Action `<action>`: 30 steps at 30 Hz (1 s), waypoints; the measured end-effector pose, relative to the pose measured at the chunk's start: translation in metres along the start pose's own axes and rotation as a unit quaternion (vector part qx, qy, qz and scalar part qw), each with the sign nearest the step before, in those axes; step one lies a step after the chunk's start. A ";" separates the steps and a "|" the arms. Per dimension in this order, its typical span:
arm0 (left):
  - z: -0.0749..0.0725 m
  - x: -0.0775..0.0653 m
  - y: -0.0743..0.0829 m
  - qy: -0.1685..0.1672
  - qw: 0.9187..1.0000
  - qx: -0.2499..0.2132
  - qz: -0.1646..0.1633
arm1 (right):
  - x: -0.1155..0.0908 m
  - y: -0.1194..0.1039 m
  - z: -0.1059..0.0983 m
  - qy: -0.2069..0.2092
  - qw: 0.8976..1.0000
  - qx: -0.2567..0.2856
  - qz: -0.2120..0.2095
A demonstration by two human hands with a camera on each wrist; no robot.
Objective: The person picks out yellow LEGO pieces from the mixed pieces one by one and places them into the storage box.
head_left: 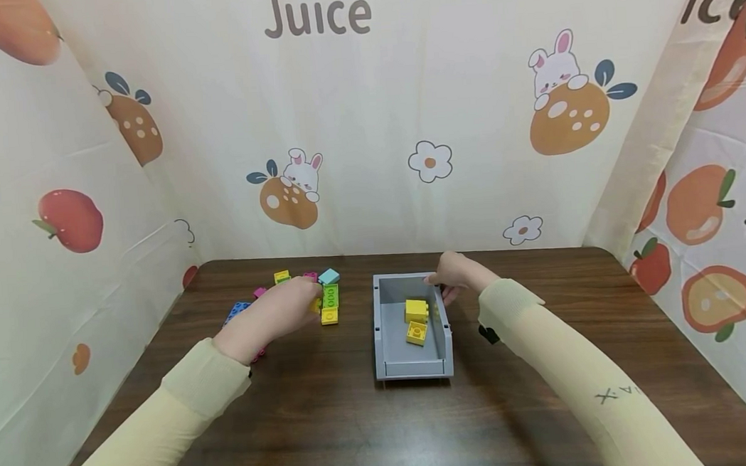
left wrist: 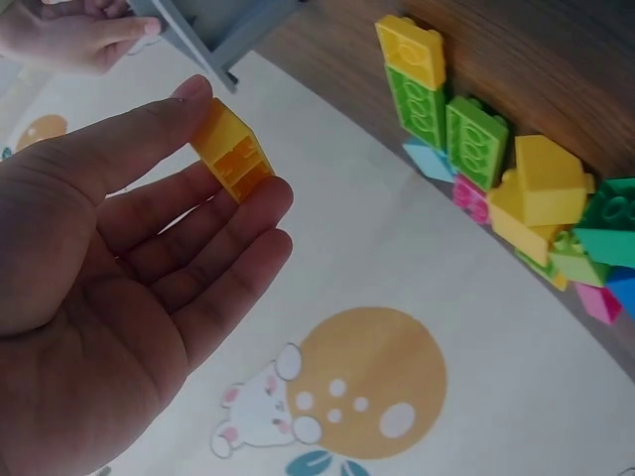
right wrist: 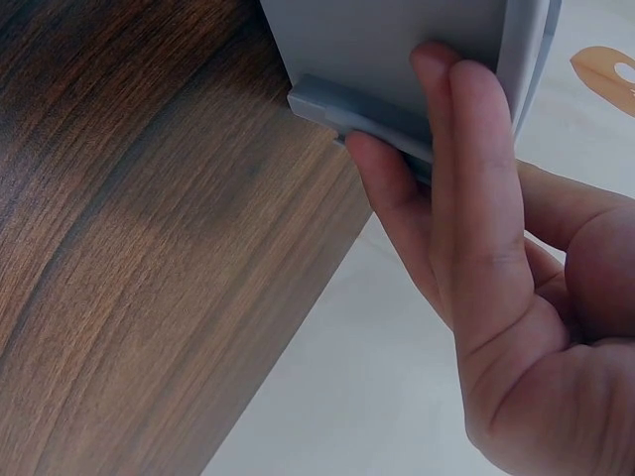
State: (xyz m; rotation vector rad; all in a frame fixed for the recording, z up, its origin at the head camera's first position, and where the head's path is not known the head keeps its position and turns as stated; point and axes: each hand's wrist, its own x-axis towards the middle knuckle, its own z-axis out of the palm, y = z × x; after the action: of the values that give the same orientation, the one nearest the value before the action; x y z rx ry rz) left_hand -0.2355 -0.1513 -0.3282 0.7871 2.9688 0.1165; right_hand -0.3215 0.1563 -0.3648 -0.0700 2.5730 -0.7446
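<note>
My left hand [head_left: 284, 311] is over the left side of the table, beside a group of loose toy building blocks. In the left wrist view it pinches a yellow building block [left wrist: 233, 149] between thumb and fingertips, the block's hollow underside partly showing. A grey open bin [head_left: 396, 349] stands right of centre with two yellow blocks [head_left: 416, 311] inside. At the bin's far right, my right hand [head_left: 455, 274] grips the side wall. Its fingers [right wrist: 486, 169] lie against the outer face in the right wrist view, while the thumb's tip is hidden behind the wall.
Green blocks [head_left: 330, 296], a light blue block [head_left: 329, 276], a blue block [head_left: 237, 310] and several others lie around the left hand, partly covered by it. A printed curtain [head_left: 366, 119] hangs behind the brown wooden table [head_left: 308, 422] and along both sides.
</note>
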 end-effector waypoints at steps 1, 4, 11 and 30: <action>-0.001 0.000 0.002 0.002 1.000 0.002 0.002 | 0.000 0.000 0.000 0.001 1.000 0.000 0.001; -0.003 0.003 0.009 0.002 1.000 0.008 0.008 | -0.001 0.000 0.000 0.001 1.000 0.003 0.001; -0.005 0.008 0.026 -0.003 1.000 0.005 0.018 | 0.001 0.000 0.000 -0.002 1.000 -0.001 0.004; 0.002 0.033 0.066 -0.031 0.994 0.009 0.100 | -0.001 -0.002 -0.001 -0.004 1.000 0.000 0.006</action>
State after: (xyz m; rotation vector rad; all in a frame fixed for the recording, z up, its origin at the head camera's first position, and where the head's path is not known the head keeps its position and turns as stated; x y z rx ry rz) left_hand -0.2317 -0.0780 -0.3262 1.0698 2.8305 0.0752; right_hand -0.3212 0.1548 -0.3628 -0.0581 2.5630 -0.7383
